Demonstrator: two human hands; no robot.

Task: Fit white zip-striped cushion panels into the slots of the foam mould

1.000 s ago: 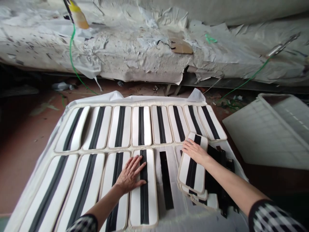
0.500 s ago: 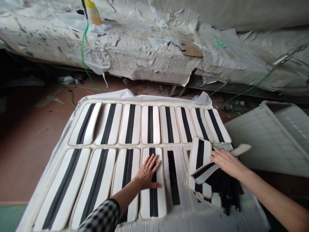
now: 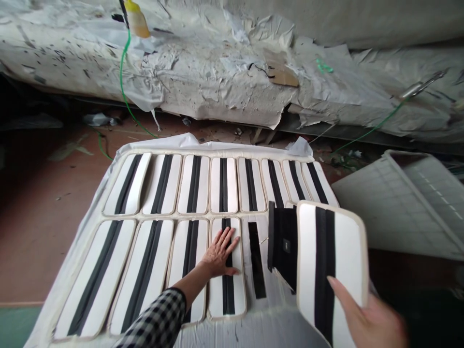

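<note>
White panels with black centre stripes lie in two rows on a cloth-covered board [image 3: 232, 333]. My left hand [image 3: 220, 253] rests flat, fingers spread, on the fourth panel [image 3: 237, 295] of the near row. At the right, my right hand [image 3: 366, 309] grips a raised striped panel [image 3: 348, 256], its thumb on the front and its other fingers hidden behind. A black fabric piece with a small tag [image 3: 284, 246] shows beside the raised panel. Between the hands, a dark slot [image 3: 257, 261] is visible in the board.
Behind the board is a long surface covered in crumpled, stained sheeting [image 3: 217, 72], with a yellow-capped bottle [image 3: 137, 19] on it. A grey bin [image 3: 395, 203] stands at the right. Green cords [image 3: 125, 77] hang down to the reddish floor [image 3: 47, 193].
My right hand has moved nearer the camera and lifted a striped panel from the pile at the right, turning it upright. The left hand stays on its panel.
</note>
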